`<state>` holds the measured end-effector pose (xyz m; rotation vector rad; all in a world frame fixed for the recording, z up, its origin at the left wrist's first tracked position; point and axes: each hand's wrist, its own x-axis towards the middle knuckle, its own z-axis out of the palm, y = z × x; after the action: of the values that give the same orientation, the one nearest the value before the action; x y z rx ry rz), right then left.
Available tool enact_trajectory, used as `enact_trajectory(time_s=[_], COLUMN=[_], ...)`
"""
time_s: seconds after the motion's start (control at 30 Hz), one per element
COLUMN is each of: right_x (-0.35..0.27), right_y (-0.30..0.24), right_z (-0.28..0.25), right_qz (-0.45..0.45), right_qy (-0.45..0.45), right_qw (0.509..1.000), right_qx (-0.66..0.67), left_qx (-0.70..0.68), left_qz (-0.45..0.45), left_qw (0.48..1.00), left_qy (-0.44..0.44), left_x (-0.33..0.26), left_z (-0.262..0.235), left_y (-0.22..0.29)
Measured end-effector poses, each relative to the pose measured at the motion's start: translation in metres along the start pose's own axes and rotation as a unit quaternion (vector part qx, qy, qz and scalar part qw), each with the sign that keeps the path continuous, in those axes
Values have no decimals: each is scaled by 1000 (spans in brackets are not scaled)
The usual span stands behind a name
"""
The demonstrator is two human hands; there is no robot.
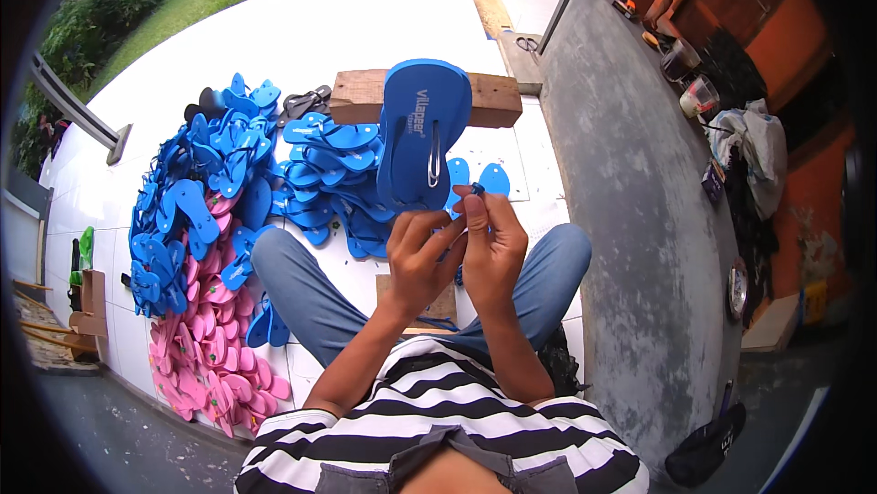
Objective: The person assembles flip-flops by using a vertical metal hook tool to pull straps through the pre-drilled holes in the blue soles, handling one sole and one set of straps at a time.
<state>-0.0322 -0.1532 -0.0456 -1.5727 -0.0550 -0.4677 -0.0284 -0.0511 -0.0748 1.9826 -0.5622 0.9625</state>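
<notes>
A blue flip-flop sole rests against a wooden block in front of me. A thin metal loop sticks out of it, and no strap shows on it. Just below its near end, my right hand pinches a small dark blue piece between thumb and finger; it looks like part of a strap. My left hand is closed beside it, its fingertips meeting the right fingers. What the left fingers hold, if anything, is hidden.
The wooden block lies across the white tiles. Blue flip-flops and pink flip-flops are heaped at my left. A second blue stack lies nearer. Scissors lie at the far right, and a white bag by the wall.
</notes>
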Motion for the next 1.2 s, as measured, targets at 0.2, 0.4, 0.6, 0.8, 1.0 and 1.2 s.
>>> enact_trajectory(time_s=[0.2, 0.4, 0.6, 0.8, 1.0, 1.2], right_x=[34, 41, 42, 51, 38, 40], right_y=[-11, -1, 11, 46, 49, 50], right_z=[2, 7, 7, 18, 36, 30], right_qz=[59, 92, 77, 105, 72, 107], right_qy=[-235, -283, -307, -333, -286, -248], right_qw=[944, 913, 915, 850, 830, 859], right_qx=[222, 279, 250, 394, 473, 436], left_qx=[-54, 13, -20, 0, -59, -102], left_qz=[-42, -55, -76, -62, -73, -112], left_qw=[989, 998, 996, 997, 996, 988], left_qy=[131, 11, -36, -41, -12, -16], left_x=[36, 117, 129, 127, 116, 118], left_z=[-32, -50, -48, -48, -42, -40], left_y=[-35, -41, -35, -30, -35, -30])
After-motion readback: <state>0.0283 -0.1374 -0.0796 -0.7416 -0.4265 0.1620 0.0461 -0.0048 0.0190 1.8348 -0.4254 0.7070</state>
